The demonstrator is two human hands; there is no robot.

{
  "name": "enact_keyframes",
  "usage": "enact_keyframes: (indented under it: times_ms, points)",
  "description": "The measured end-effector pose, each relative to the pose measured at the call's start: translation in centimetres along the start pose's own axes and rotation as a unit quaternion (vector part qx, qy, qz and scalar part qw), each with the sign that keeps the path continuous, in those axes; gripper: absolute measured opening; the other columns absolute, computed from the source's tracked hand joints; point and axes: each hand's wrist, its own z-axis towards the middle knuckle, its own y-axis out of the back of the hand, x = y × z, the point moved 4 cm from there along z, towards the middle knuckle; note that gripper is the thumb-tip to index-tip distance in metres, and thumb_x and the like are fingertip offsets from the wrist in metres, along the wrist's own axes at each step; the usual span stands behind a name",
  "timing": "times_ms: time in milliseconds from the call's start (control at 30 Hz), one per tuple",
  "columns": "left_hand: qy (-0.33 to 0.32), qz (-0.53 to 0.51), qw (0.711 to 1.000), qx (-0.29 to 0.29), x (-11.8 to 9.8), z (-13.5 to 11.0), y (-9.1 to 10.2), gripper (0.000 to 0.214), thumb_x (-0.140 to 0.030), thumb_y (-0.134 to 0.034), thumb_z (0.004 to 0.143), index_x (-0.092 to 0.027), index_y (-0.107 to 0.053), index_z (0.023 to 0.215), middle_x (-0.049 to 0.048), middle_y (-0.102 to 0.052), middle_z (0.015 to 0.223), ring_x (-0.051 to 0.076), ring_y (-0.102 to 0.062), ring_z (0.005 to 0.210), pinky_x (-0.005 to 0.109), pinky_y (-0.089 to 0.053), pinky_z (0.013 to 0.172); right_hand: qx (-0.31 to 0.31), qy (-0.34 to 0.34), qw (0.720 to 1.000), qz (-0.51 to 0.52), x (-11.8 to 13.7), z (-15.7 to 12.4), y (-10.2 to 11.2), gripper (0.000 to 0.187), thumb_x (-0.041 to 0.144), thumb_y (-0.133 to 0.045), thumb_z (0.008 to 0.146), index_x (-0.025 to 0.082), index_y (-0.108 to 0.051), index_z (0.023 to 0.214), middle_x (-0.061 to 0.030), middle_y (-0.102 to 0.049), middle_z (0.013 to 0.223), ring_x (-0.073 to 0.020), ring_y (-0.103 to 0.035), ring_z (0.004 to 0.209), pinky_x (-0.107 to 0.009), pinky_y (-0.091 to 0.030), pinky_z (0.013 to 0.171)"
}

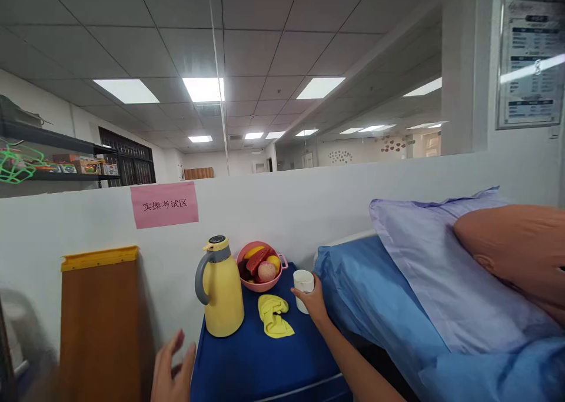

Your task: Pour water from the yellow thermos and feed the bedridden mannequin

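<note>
My right hand (pixel 312 299) is wrapped round a white cup (pixel 303 281) at the right side of the blue table top (pixel 247 366). Whether the cup rests on the surface or is lifted I cannot tell. At the lower left, my left hand (pixel 173 369) is raised with its fingers apart and holds nothing. Nearest to it stands a yellow thermos jug (pixel 224 296) with a grey handle. Between the jug and the cup lies a crumpled yellow cloth (pixel 274 316). Behind the cloth, a pink basket (pixel 286 263) holds several fruits, among them a watermelon slice.
On the right, a bed with a blue sheet (pixel 353 272) bears a lilac pillow (pixel 406 255) and a manikin head (pixel 512 243). A brown board (pixel 100 325) leans at the left. Behind everything runs a white partition (pixel 282 208) with a pink sign (pixel 165 205).
</note>
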Motion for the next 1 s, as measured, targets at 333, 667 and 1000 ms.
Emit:
enact_keyframes:
  times_ms: [333, 667, 1000]
  points:
    - [-0.067, -0.042, 0.981, 0.175, -7.2, 13.4, -6.1, 0.068, -0.083, -0.048, 0.073, -0.018, -0.063, 0.086, 0.0062, -0.068, 0.084, 0.026, -0.065, 0.084, 0.038, -0.053, 0.077, 0.006, -0.033, 0.997, -0.070, 0.7, 0.5, -0.2, 0.049, 0.039, -0.075, 0.056, 0.023, -0.054, 0.097, -0.0080, -0.071, 0.093, -0.0327, -0.070, 0.094, -0.041, -0.052, 0.084]
    - [0.034, -0.177, 0.934, 0.307, -9.3, 14.3, -7.2, 0.069, -0.087, -0.050, 0.070, -0.018, -0.055, 0.079, -0.0074, -0.037, 0.053, 0.011, -0.034, 0.046, 0.026, -0.033, 0.045, -0.053, -0.077, 0.995, 0.020, 3.9, -1.4, 5.2, 0.045, 0.044, -0.076, 0.057, 0.019, -0.063, 0.093, -0.0095, -0.074, 0.088, -0.0331, -0.070, 0.085, -0.042, -0.054, 0.075]
    - [0.012, -0.100, 0.970, 0.220, -11.7, 12.7, -7.8, 0.071, -0.096, -0.040, 0.063, -0.025, -0.030, 0.060, -0.0070, -0.028, 0.048, 0.010, -0.029, 0.044, 0.027, -0.027, 0.044, -0.027, -0.062, 0.971, 0.231, 9.8, -13.5, 15.4, 0.065, 0.052, -0.078, 0.065, 0.018, -0.064, 0.119, -0.0104, -0.076, 0.097, -0.0324, -0.071, 0.087, -0.045, -0.057, 0.078]
